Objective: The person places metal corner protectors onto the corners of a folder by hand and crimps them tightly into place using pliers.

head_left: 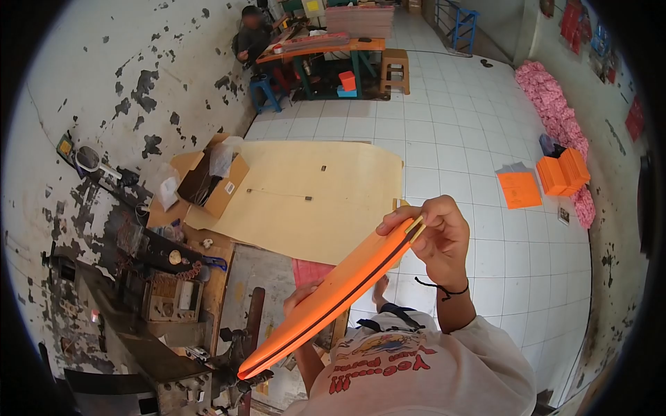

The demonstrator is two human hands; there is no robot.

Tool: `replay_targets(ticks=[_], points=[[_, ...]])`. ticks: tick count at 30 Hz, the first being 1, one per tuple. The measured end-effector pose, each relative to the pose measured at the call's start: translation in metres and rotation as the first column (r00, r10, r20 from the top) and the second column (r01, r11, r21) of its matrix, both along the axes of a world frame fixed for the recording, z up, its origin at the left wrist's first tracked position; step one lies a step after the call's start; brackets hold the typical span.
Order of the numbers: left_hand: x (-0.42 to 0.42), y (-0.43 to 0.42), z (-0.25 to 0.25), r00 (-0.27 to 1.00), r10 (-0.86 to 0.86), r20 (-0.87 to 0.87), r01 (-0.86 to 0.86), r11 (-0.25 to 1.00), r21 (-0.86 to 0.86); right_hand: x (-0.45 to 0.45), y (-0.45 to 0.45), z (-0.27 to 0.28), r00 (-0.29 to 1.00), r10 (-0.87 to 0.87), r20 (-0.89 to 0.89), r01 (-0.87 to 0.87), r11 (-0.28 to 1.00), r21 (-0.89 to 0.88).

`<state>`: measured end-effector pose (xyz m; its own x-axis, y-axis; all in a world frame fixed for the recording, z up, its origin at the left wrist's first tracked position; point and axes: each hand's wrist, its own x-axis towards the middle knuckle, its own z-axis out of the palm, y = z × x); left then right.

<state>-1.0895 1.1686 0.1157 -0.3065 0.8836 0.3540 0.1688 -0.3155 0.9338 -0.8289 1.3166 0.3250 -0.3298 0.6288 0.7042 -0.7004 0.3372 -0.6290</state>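
Note:
A flat orange folder-like case [333, 291] is held up slantwise, edge towards me, with a dark band along its rim. My right hand [444, 232], a black cord round its wrist, pinches the upper end, where a small yellowish strip [415, 229] shows at the corner. Whether that strip is attached to the case I cannot tell. My left hand [302, 297] grips the case lower down from its far side, mostly hidden behind it. Below the case's lower end stands a dark metal machine [166, 353].
A cream board-topped table [333, 222] bears a few small dark pieces and an open cardboard box [229, 184]. Orange stacks [562, 172] and a flat orange sheet [519, 189] lie on the floor at right, near pink bundled material [548, 97]. Another person [253, 38] sits at the far bench.

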Motion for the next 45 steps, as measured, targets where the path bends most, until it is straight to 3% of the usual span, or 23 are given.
replay_targets(ticks=[3, 7, 11, 14, 17, 20, 22, 24, 27, 29, 32, 35, 41, 45], points=[[0.002, 0.000, 0.003, 0.999, 0.012, 0.032, -0.012, 1.000, -0.001, -0.001, 0.000, 0.000, 1.000, 0.013, 0.001, -0.013, 1.000, -0.022], [0.005, -0.002, 0.016, 0.999, -0.004, -0.050, 0.002, 1.000, -0.028, -0.003, 0.000, 0.000, 0.996, -0.080, 0.051, 0.082, 0.996, -0.041], [0.012, -0.012, 0.017, 0.986, 0.040, 0.159, -0.007, 0.980, -0.199, -0.004, 0.004, -0.001, 0.977, -0.179, 0.115, 0.182, 0.983, -0.022], [0.004, -0.017, 0.002, 1.000, -0.012, 0.023, 0.016, 0.978, -0.208, -0.005, 0.006, -0.001, 0.968, -0.216, 0.131, 0.217, 0.976, 0.009], [0.009, -0.017, -0.001, 0.994, 0.035, 0.101, -0.015, 0.982, -0.190, -0.005, 0.006, -0.004, 0.975, -0.186, 0.125, 0.190, 0.982, -0.021], [0.009, -0.014, 0.015, 0.969, 0.068, -0.238, -0.115, 0.975, -0.191, -0.006, 0.005, -0.001, 0.988, -0.120, 0.098, 0.129, 0.988, -0.082], [0.020, -0.004, 0.034, 0.998, 0.064, -0.029, -0.064, 0.998, 0.012, -0.007, 0.006, -0.001, 0.991, -0.099, 0.087, 0.106, 0.991, -0.084], [0.013, -0.004, 0.038, 0.983, 0.094, -0.157, -0.099, 0.995, -0.022, -0.007, 0.010, -0.004, 0.991, -0.102, 0.084, 0.106, 0.993, -0.043], [0.005, 0.000, 0.030, 0.989, 0.097, -0.116, -0.077, 0.983, 0.164, -0.012, 0.006, 0.001, 0.974, -0.187, 0.124, 0.200, 0.975, -0.101], [0.002, -0.001, 0.027, 0.990, 0.101, -0.102, -0.074, 0.968, 0.241, -0.013, 0.006, 0.002, 0.982, -0.156, 0.108, 0.169, 0.978, -0.122], [-0.002, 0.000, 0.035, 0.949, 0.202, -0.242, -0.131, 0.951, 0.282, -0.014, 0.006, 0.000, 0.987, -0.122, 0.105, 0.136, 0.981, -0.136], [0.008, 0.007, 0.034, 0.956, 0.271, -0.116, -0.208, 0.899, 0.385, -0.014, 0.008, -0.002, 0.989, -0.095, 0.113, 0.111, 0.985, -0.135], [0.001, -0.001, 0.037, 0.931, 0.273, -0.240, -0.196, 0.933, 0.301, -0.016, 0.014, -0.006, 0.991, -0.071, 0.112, 0.085, 0.988, -0.127], [0.004, 0.000, 0.040, 0.935, 0.292, -0.201, -0.232, 0.932, 0.279, -0.019, 0.020, -0.012, 0.991, -0.077, 0.109, 0.088, 0.991, -0.097]])
